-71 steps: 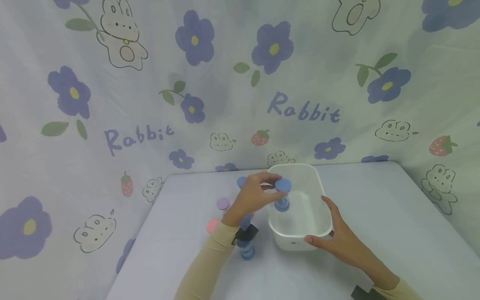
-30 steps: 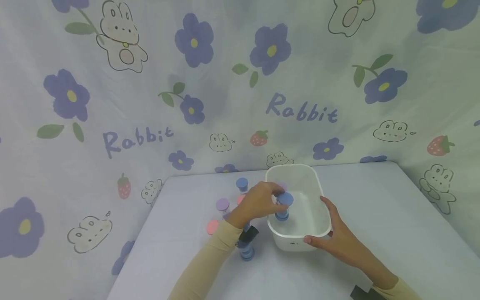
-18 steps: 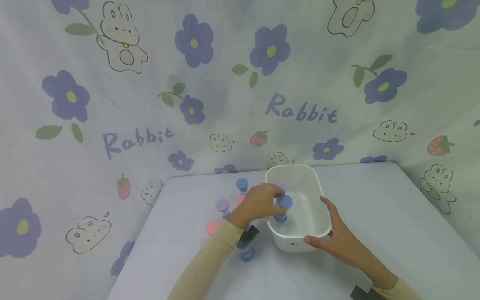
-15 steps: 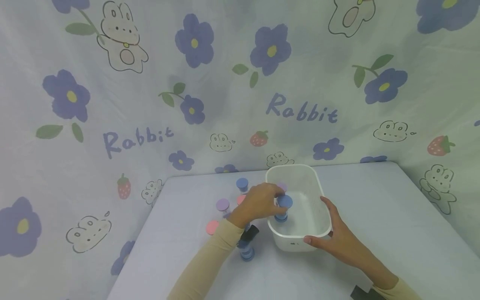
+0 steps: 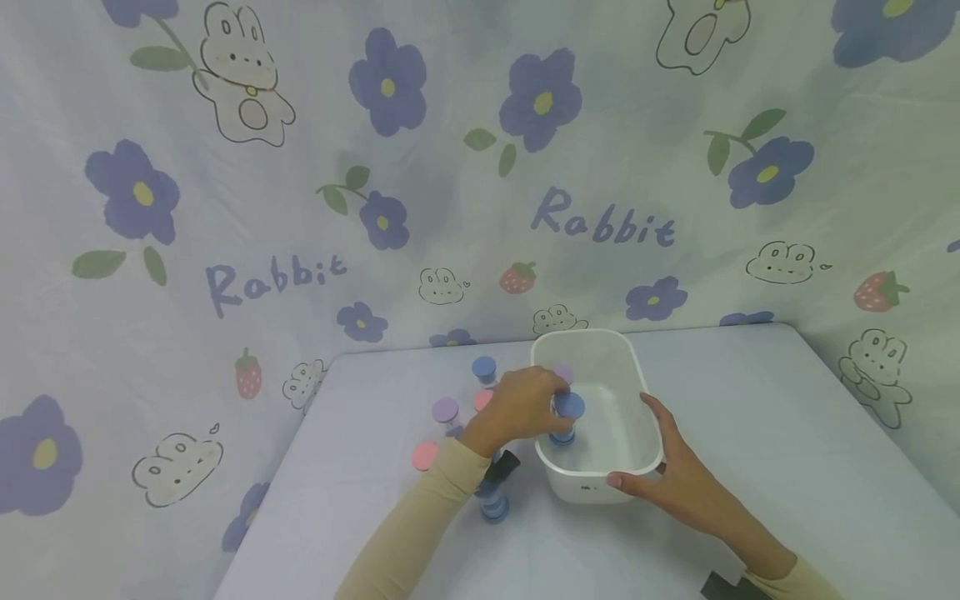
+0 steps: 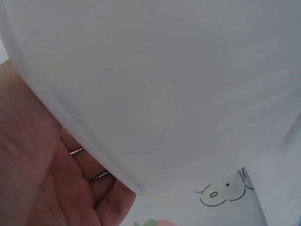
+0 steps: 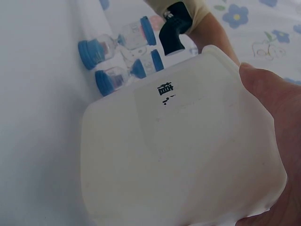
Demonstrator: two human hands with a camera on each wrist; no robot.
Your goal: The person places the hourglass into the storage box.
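Note:
In the head view my left hand reaches over the left rim of a white plastic bin. Its thumb and fingers pinch a blue-capped hourglass, which stands upright inside the bin near the left wall. A purple-capped hourglass is partly visible behind it in the bin. My right hand grips the bin's right side and near corner, as the right wrist view also shows on the bin side. The bin wall hides the left fingertips in the left wrist view.
Left of the bin stand hourglasses with blue, purple and pink caps, some partly covered by my left arm. Two blue-capped hourglasses stand close to the bin in the right wrist view. A patterned curtain hangs behind the table.
My left hand has lowered the blue-capped hourglass deeper into the bin, and the purple cap behind it has come into sight. Over the last half second almost nothing moves; the right hand stays put.

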